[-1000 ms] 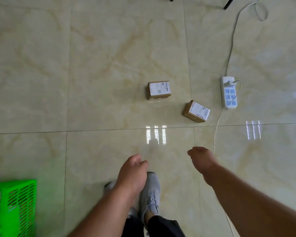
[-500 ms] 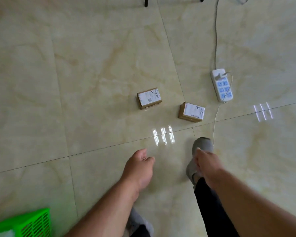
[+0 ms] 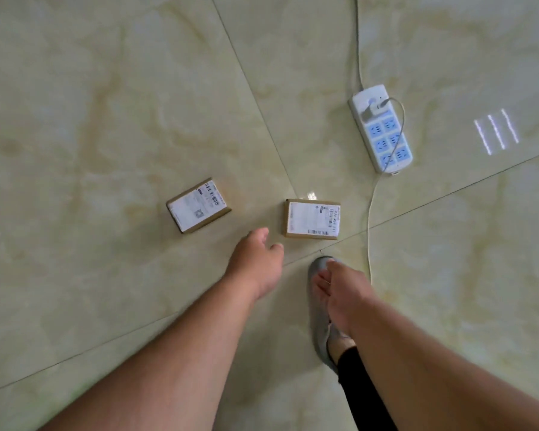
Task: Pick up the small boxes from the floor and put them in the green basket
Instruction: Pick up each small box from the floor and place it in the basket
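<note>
Hands, two, bare, both empty and extended forward over the floor (image 3: 75, 119).

Left hand (image 3: 257, 264): fingers loosely spread and slightly curled, holding nothing; fingertips near the gap between the two boxes, touching neither. Forearm bare, entering from the lower left.

Right hand (image 3: 339, 290): fingers relaxed and apart, palm turned inward, holding nothing; positioned above the toe of a grey shoe (image 3: 319, 318). Forearm bare, entering from the lower right.

Left box (image 3: 198, 205): small brown cardboard, lying flat on the floor, white shipping label with barcode facing up, set at an angle to the tile lines. Sits ahead and to the left of the left hand.

Right box (image 3: 312, 219): small brown cardboard, lying flat, white label with barcodes facing up. Sits just ahead of the left hand's fingertips and beyond the shoe toe, close to a tile joint. The two boxes are near each other but apart.

Power strip (image 3: 381, 129): white with blue sockets, on the floor beyond and to the right of the right box; one white plug inserted at its far end.

Cable (image 3: 369, 219): white, running from the strip past the right box toward the shoe.

Floor: glossy beige marbled tiles, with a striped light reflection at right.

Trouser leg (image 3: 364, 396): black, above the shoe.
</note>
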A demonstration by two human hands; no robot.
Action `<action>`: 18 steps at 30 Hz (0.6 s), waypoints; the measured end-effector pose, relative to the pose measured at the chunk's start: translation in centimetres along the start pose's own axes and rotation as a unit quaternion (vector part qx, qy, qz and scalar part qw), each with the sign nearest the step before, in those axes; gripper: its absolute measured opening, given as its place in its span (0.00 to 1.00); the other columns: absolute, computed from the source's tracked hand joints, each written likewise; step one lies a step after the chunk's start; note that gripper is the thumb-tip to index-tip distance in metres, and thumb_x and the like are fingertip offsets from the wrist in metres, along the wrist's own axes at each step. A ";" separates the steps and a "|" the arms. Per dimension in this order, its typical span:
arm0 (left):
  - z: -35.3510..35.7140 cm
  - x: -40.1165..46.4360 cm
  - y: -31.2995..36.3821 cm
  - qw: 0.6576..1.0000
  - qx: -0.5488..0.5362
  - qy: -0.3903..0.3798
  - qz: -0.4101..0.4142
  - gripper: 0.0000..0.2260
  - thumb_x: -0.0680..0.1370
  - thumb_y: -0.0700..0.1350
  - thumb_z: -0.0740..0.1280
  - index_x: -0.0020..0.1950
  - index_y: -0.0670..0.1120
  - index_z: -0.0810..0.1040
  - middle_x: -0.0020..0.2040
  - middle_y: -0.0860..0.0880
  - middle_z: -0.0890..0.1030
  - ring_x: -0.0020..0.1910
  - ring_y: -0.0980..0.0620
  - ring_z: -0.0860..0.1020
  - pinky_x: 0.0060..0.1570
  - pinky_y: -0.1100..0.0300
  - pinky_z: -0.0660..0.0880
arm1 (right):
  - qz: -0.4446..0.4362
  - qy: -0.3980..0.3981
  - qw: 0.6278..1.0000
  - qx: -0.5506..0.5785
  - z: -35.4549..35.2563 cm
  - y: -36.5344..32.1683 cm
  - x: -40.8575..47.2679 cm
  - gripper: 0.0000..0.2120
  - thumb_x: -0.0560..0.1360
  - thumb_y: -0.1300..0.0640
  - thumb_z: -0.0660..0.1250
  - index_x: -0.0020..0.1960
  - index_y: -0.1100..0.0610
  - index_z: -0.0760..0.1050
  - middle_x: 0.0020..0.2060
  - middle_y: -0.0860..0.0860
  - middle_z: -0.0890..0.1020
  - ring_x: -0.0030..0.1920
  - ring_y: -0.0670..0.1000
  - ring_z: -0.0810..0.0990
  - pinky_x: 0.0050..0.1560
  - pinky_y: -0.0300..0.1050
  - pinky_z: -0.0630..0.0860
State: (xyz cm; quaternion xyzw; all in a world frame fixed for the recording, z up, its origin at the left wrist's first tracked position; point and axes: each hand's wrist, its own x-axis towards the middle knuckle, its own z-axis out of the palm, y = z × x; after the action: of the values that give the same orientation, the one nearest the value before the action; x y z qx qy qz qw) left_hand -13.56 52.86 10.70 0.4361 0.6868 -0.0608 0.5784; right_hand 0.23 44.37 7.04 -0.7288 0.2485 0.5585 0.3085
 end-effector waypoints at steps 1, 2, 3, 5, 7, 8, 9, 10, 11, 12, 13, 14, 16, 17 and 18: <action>0.8 2.2 0.9 0.999 0.039 0.000 0.012 0.26 0.81 0.47 0.62 0.79 0.45 0.65 0.78 0.46 0.69 0.75 0.49 0.69 0.74 0.57 0.64 | 0.011 -0.003 1.000 0.014 0.2 -0.8 1.5 0.05 0.78 0.62 0.62 0.47 0.58 0.77 0.32 0.56 0.75 0.33 0.52 0.76 0.40 0.45 0.77; 1.6 4.3 1.7 0.996 0.085 0.004 0.028 0.25 0.81 0.47 0.62 0.79 0.46 0.65 0.78 0.47 0.68 0.75 0.48 0.69 0.74 0.55 0.65 | 0.019 -0.004 1.000 0.024 0.5 -1.3 3.1 0.09 0.78 0.63 0.62 0.54 0.65 0.78 0.35 0.61 0.78 0.38 0.55 0.80 0.49 0.49 0.81; 2.4 6.3 2.4 0.989 0.138 0.011 0.047 0.25 0.81 0.47 0.61 0.78 0.47 0.66 0.77 0.47 0.68 0.74 0.47 0.69 0.73 0.54 0.66 | 0.028 -0.004 0.999 0.038 0.8 -1.8 4.6 0.16 0.78 0.64 0.62 0.62 0.71 0.75 0.39 0.65 0.80 0.42 0.58 0.82 0.61 0.55 0.80; 4.0 9.9 3.4 0.964 0.248 0.018 0.094 0.25 0.80 0.46 0.60 0.78 0.48 0.65 0.78 0.48 0.66 0.75 0.47 0.67 0.73 0.53 0.65 | 0.051 -0.017 0.997 0.053 1.6 -2.6 6.9 0.21 0.78 0.65 0.62 0.69 0.72 0.68 0.48 0.70 0.80 0.51 0.60 0.84 0.70 0.61 0.70; 5.5 13.1 4.0 0.927 0.348 -0.001 0.140 0.29 0.79 0.45 0.59 0.81 0.48 0.58 0.82 0.49 0.58 0.80 0.48 0.58 0.78 0.52 0.58 | 0.079 -0.025 0.995 0.058 2.5 -2.7 8.8 0.16 0.79 0.65 0.62 0.66 0.70 0.70 0.66 0.69 0.77 0.67 0.63 0.77 0.70 0.59 0.72; 6.2 14.4 4.1 0.907 0.390 -0.016 0.156 0.31 0.79 0.44 0.60 0.82 0.48 0.55 0.83 0.49 0.55 0.81 0.49 0.54 0.79 0.53 0.55 | 0.090 -0.027 0.994 0.059 2.9 -2.6 9.6 0.15 0.79 0.65 0.61 0.65 0.69 0.71 0.70 0.67 0.73 0.71 0.64 0.73 0.70 0.57 0.72; 6.8 15.3 4.2 0.889 0.425 -0.030 0.166 0.32 0.79 0.44 0.61 0.82 0.48 0.54 0.83 0.49 0.54 0.82 0.49 0.53 0.79 0.53 0.53 | 0.100 -0.032 0.992 0.063 3.2 -2.4 10.4 0.16 0.79 0.65 0.61 0.66 0.69 0.71 0.71 0.67 0.71 0.72 0.64 0.71 0.70 0.56 0.72; 7.4 15.8 4.2 0.876 0.450 -0.043 0.170 0.33 0.78 0.44 0.62 0.82 0.48 0.55 0.83 0.49 0.56 0.81 0.49 0.55 0.78 0.53 0.53 | 0.109 -0.043 0.991 0.069 3.4 -2.1 11.1 0.16 0.79 0.66 0.61 0.66 0.67 0.73 0.71 0.67 0.71 0.72 0.63 0.72 0.69 0.54 0.73; 8.0 16.1 4.1 0.869 0.463 -0.053 0.167 0.32 0.78 0.44 0.63 0.81 0.48 0.58 0.81 0.48 0.61 0.79 0.48 0.59 0.77 0.52 0.56 | 0.114 -0.057 0.989 0.077 3.5 -1.9 11.6 0.15 0.79 0.66 0.61 0.65 0.65 0.74 0.69 0.67 0.73 0.70 0.62 0.74 0.67 0.52 0.74; 8.3 16.1 4.0 0.870 0.463 -0.060 0.157 0.30 0.77 0.44 0.63 0.79 0.48 0.61 0.78 0.48 0.66 0.77 0.47 0.64 0.75 0.51 0.61 | 0.112 -0.071 0.987 0.086 3.5 -1.8 12.0 0.15 0.79 0.66 0.61 0.64 0.62 0.75 0.65 0.67 0.77 0.65 0.59 0.79 0.63 0.49 0.75; 8.5 15.8 3.8 0.879 0.450 -0.065 0.141 0.29 0.76 0.44 0.63 0.78 0.49 0.64 0.75 0.48 0.69 0.73 0.45 0.68 0.72 0.49 0.66 | 0.105 -0.084 0.987 0.091 3.4 -1.8 12.1 0.15 0.78 0.66 0.60 0.64 0.60 0.76 0.58 0.63 0.80 0.57 0.56 0.80 0.56 0.46 0.76; 8.5 15.3 3.5 0.893 0.427 -0.067 0.122 0.28 0.76 0.45 0.63 0.76 0.49 0.65 0.73 0.48 0.71 0.71 0.45 0.70 0.69 0.48 0.69 | 0.095 -0.092 0.987 0.090 3.2 -1.7 12.0 0.16 0.78 0.66 0.60 0.63 0.59 0.77 0.53 0.59 0.81 0.50 0.53 0.79 0.51 0.44 0.75; 8.1 13.6 2.5 0.924 0.367 -0.060 0.090 0.26 0.75 0.45 0.63 0.74 0.49 0.67 0.72 0.47 0.72 0.69 0.43 0.72 0.66 0.48 0.73 | 0.068 -0.090 0.991 0.067 2.5 -1.6 11.2 0.14 0.78 0.66 0.61 0.60 0.59 0.79 0.47 0.54 0.84 0.46 0.51 0.79 0.49 0.44 0.75; 7.7 12.5 1.9 0.939 0.331 -0.055 0.077 0.25 0.74 0.45 0.62 0.72 0.49 0.69 0.71 0.47 0.73 0.68 0.43 0.73 0.65 0.48 0.73 | 0.054 -0.088 0.994 0.044 2.0 -1.5 10.6 0.13 0.77 0.66 0.62 0.57 0.59 0.80 0.46 0.53 0.86 0.46 0.52 0.80 0.50 0.46 0.75; 7.3 11.2 1.3 0.954 0.288 -0.051 0.063 0.24 0.73 0.45 0.62 0.70 0.50 0.71 0.69 0.46 0.74 0.66 0.43 0.75 0.64 0.49 0.74 | 0.034 -0.086 0.996 0.009 1.5 -1.3 9.7 0.12 0.76 0.66 0.63 0.54 0.60 0.82 0.45 0.54 0.88 0.47 0.53 0.81 0.53 0.47 0.76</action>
State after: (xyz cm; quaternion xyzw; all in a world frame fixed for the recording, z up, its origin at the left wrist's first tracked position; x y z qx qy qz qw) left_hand -6.72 55.30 -0.65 0.6230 0.5805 -0.2416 0.4653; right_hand 2.68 46.19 -2.43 -0.6666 0.2508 0.6266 0.3163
